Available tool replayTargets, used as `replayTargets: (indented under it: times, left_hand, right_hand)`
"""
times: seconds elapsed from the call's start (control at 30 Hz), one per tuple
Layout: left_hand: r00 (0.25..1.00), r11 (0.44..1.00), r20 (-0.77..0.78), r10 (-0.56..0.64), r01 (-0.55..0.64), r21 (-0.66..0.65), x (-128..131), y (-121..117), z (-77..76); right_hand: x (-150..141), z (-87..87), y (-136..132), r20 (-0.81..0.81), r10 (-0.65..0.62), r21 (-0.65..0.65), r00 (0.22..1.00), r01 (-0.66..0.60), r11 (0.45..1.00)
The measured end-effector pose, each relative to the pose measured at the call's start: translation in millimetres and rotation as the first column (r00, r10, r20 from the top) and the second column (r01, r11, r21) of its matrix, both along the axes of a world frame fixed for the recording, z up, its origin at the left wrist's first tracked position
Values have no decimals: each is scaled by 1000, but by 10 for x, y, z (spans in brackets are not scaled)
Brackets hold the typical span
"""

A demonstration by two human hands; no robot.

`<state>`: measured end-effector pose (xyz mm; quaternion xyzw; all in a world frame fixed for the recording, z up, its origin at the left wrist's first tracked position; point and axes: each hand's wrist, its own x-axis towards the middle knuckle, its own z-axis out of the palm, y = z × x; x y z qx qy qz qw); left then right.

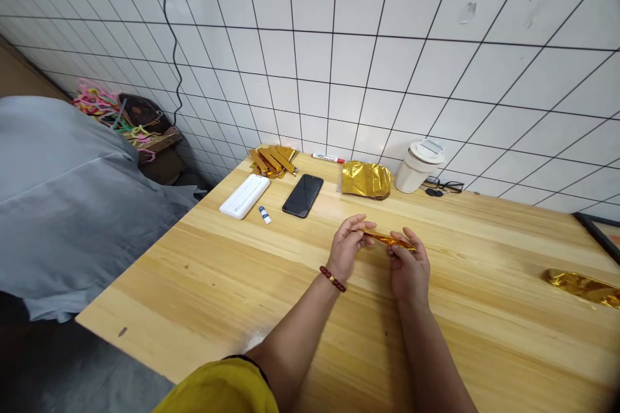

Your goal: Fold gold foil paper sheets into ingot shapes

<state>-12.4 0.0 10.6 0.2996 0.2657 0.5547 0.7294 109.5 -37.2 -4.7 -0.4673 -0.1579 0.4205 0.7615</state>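
A narrow folded strip of gold foil paper point(385, 239) is held level above the table between both hands. My left hand point(346, 248), with a dark red bead bracelet at the wrist, pinches the strip's left end. My right hand point(411, 266) grips the right end, thumb on the near side and fingers behind. Beyond the hands lies a stack of gold foil sheets point(365, 179). At the back left is a pile of folded gold strips point(274, 161). Another gold foil piece point(584, 287) rests at the right edge of view.
On the wooden table point(203, 297) are a white power bank point(245, 196), a small blue-and-white tube point(265, 215), a black phone point(303, 195), a red-and-white marker point(328, 158), a lidded cup point(417, 166) and glasses point(443, 186). A person in grey point(82, 193) is at the left.
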Motion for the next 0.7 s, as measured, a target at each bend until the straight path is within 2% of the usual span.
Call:
replayTargets:
  times: [0.27,0.43,0.57,0.7]
  left_hand:
    - [996,997,-75,-42,46,55,7,7,-44]
    - [998,995,-36,-60,62,82,-9,-6,-28]
    - [999,998,-32,-31,33,55,-9,-3,0]
    - [993,998,-105,55,-52,37,3,24,-8]
  right_hand:
    - [61,-14,-2,-48,-12,29,999,14,999]
    - [75,25,8,-144,12,11,990,-10,1000]
    - [20,20,-9,-1,130,-39,991,-130,991]
    - [-47,-35,-4,182,128,-93,975,-112,989]
